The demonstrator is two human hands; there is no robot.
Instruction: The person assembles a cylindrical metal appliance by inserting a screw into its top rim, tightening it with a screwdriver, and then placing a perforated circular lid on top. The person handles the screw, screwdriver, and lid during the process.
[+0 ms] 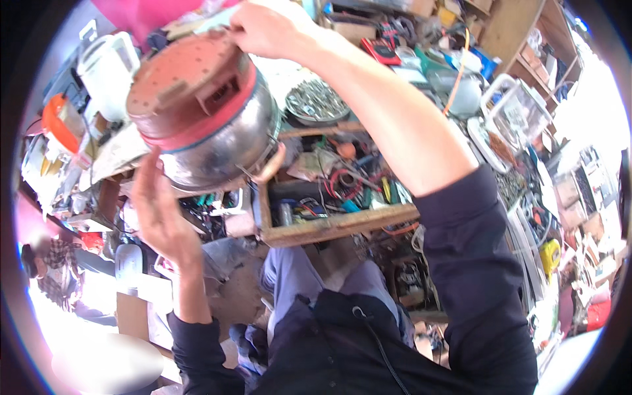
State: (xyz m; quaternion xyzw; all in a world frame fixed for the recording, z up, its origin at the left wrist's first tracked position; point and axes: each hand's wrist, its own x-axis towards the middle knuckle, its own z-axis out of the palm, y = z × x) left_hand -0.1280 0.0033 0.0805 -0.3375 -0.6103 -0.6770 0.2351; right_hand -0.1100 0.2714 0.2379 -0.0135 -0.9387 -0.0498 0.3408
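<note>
A round-bellied metal pot appliance (220, 148) is tilted on its side above the bench, with its red base (174, 82) turned up toward me. The base has small holes and a rectangular opening in its side wall. My left hand (164, 220) supports it from the near left, fingers stretched up along its side. At the base's far right edge, my right hand (273, 29) has its fingers closed together. Whatever they pinch there is too blurred to make out. A tan piece (270, 164) shows by the pot's lower right; whether finger or handle, I cannot tell.
Right of the pot stands a round tray (316, 102) of small metal parts. An open wooden drawer (342, 224) full of wires and tools lies below it. A red multimeter-like device (380, 51), a clear plastic container (517, 108) and clutter crowd the bench. Another person (62, 276) is at far left.
</note>
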